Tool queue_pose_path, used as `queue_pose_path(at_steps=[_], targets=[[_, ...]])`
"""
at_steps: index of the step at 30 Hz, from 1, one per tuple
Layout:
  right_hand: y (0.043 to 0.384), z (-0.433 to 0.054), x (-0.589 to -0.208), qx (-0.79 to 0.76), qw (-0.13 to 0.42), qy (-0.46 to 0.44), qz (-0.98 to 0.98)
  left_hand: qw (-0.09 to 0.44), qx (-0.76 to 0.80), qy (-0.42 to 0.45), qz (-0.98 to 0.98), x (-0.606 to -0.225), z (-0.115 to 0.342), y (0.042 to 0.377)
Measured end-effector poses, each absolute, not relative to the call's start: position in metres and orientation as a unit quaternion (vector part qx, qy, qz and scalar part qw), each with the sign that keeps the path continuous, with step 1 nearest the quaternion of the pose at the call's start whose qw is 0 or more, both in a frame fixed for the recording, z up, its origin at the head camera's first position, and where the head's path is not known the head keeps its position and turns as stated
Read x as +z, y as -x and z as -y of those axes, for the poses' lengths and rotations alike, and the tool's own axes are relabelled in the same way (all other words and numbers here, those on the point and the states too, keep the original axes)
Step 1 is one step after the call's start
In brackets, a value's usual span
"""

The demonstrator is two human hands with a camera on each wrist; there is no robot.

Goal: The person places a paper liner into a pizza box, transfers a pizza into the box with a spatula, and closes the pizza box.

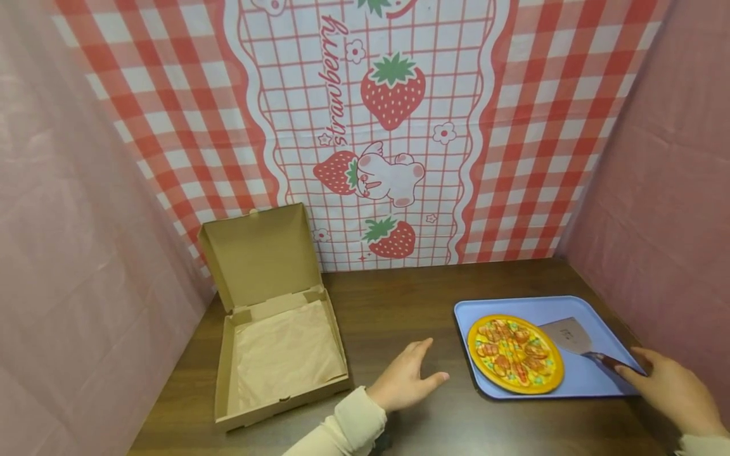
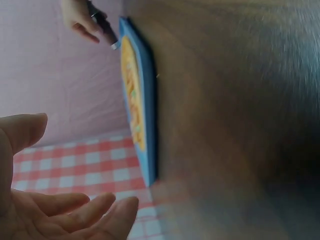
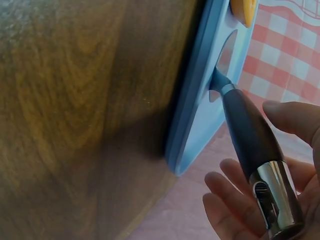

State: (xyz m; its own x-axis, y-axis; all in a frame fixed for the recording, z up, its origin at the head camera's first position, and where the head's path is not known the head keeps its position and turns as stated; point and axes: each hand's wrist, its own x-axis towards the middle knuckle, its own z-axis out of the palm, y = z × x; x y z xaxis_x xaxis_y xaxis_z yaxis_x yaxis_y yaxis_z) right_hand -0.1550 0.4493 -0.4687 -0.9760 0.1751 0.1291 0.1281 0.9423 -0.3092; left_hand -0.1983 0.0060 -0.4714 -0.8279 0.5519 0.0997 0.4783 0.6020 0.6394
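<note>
A spatula (image 1: 570, 335) with a flat metal blade and dark handle (image 3: 250, 130) lies on the blue tray (image 1: 595, 316), its handle sticking out over the near right rim. Around that handle, my right hand (image 1: 675, 386) has its thumb on one side and loosely bent fingers on the other, not closed on it. A round toy-like pizza (image 1: 516, 354) with a yellow crust lies on the tray's left part, beside the blade. My left hand (image 1: 407, 377) hovers over the table left of the tray, fingers spread and holding nothing.
An open cardboard pizza box (image 1: 225, 373) lined with brown paper (image 1: 288, 354) stands at the left, lid raised toward the back. The brown wooden table (image 1: 393, 304) meets a strawberry-print cloth (image 1: 393, 152) behind and pink curtains (image 1: 661, 190) at both sides.
</note>
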Motion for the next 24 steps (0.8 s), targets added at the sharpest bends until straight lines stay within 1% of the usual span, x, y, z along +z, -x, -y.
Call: queue_pose_path(at_steps=[6, 14, 16, 21, 24], targets=[[0.152, -0.45, -0.472, 0.153, 0.069, 0.078, 0.983, 0.083, 0.343, -0.308, -0.883, -0.484, -0.023, 0.2], [0.149, -0.452, -0.476, 0.158, 0.065, 0.067, 0.983, 0.068, 0.317, -0.328, -0.887, -0.49, -0.045, 0.204], [0.149, -0.452, -0.476, 0.159, 0.056, 0.067, 0.983, 0.066, 0.312, -0.332, -0.888, -0.492, -0.05, 0.205], [0.15, -0.451, -0.475, 0.164, 0.027, 0.077, 0.983, 0.076, 0.315, -0.319, -0.891, -0.496, -0.061, 0.205], [0.15, -0.451, -0.475, 0.165, 0.023, 0.08, 0.983, 0.093, 0.323, -0.294, -0.895, -0.495, -0.067, 0.207]])
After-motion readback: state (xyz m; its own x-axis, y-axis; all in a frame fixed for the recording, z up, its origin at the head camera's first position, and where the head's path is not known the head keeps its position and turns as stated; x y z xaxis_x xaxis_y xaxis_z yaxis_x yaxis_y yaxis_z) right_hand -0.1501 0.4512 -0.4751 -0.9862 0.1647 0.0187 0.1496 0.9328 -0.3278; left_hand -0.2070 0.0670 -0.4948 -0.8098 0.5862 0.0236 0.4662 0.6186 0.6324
